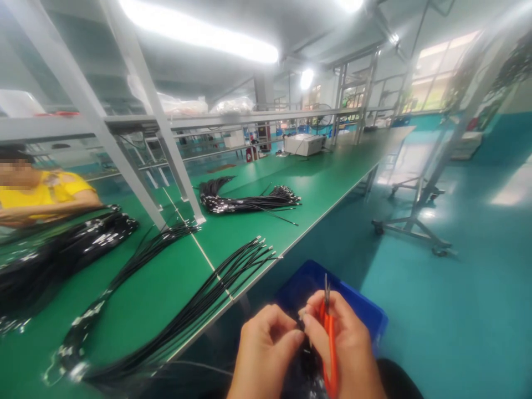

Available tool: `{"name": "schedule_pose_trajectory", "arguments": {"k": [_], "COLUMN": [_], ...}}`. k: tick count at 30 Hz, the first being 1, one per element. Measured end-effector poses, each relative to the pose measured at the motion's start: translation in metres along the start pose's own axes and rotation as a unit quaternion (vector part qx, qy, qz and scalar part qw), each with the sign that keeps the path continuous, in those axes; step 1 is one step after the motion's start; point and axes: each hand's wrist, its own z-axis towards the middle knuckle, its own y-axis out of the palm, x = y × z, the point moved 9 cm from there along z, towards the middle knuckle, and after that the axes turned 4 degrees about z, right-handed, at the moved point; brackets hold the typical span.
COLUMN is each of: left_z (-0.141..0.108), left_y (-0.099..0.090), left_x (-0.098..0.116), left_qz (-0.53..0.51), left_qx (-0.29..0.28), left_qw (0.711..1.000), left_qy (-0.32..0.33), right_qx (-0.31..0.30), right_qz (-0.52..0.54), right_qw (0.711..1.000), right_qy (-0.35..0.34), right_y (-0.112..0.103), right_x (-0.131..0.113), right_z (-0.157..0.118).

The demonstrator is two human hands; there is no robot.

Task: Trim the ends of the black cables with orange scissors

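Fingertip work, seemingly: left hand (268, 343) pinching thin black cable (301, 323), right hand (349, 338) holding orange-handled snips (331, 349) points-up, blue bin (366, 302) beneath grip, cable bundle (183, 316) leftward; calls for steady pinch.

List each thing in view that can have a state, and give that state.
Left hand: fingertips pinching a small dark piece
Right hand: closed around the orange-handled tool
Orange-handled tool: tip up, jaws unclear
Near cable bundle: curved, ends fanned
Far cable bundle: bent, lying on the green bench
Blue bin: open-topped
Long ceiling light: lit
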Motion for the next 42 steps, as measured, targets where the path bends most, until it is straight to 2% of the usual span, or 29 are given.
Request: {"name": "schedule_pose_trajectory", "arguments": {"k": [3,5,8,10,13,20,28,32,36,39,42], "left_z": [0.000,-0.001,-0.002,-0.003,-0.004,-0.006,-0.004,-0.003,-0.007,-0.010,-0.010], "left_y": [0.003,0.007,0.016,0.020,0.020,0.015,0.012,0.011,0.013,0.005,-0.004], "left_x": [-0.008,-0.012,-0.012,-0.012,-0.015,-0.022,-0.021,-0.022,-0.008,0.002,0.002], "left_qz": [-0.029,-0.096,-0.215,-0.250,-0.250,-0.252,-0.227,-0.219,-0.254,-0.229,-0.155], "left_qx": [-0.013,-0.030,-0.077,-0.106,-0.114,-0.095,-0.072,-0.060,-0.061,-0.008,0.045], "left_qw": [0.999,0.995,0.973,0.962,0.960,0.961,0.970,0.973,0.965,0.972,0.986], "left_qy": [-0.002,-0.007,-0.016,-0.026,-0.044,-0.065,-0.044,-0.046,-0.008,0.040,0.051], "right_qx": [-0.001,-0.032,-0.074,-0.077,-0.076,-0.048,-0.012,-0.027,-0.046,-0.048,-0.036], "right_qz": [0.010,0.084,0.194,0.234,0.248,0.182,0.112,0.146,0.237,0.243,0.227], "right_qw": [1.000,0.991,0.950,0.929,0.927,0.964,0.983,0.974,0.938,0.937,0.947], "right_qy": [0.020,0.099,0.234,0.276,0.270,0.187,0.143,0.173,0.248,0.247,0.224], "right_y": [0.000,0.008,0.021,0.024,0.026,0.024,0.019,0.020,0.029,0.033,0.035], "right_x": [0.000,0.009,0.024,0.028,0.026,0.005,-0.002,0.006,0.021,0.020,0.012], "right_z": [0.000,-0.001,-0.009,-0.014,-0.017,-0.015,-0.012,-0.013,-0.022,-0.026,-0.027]}}
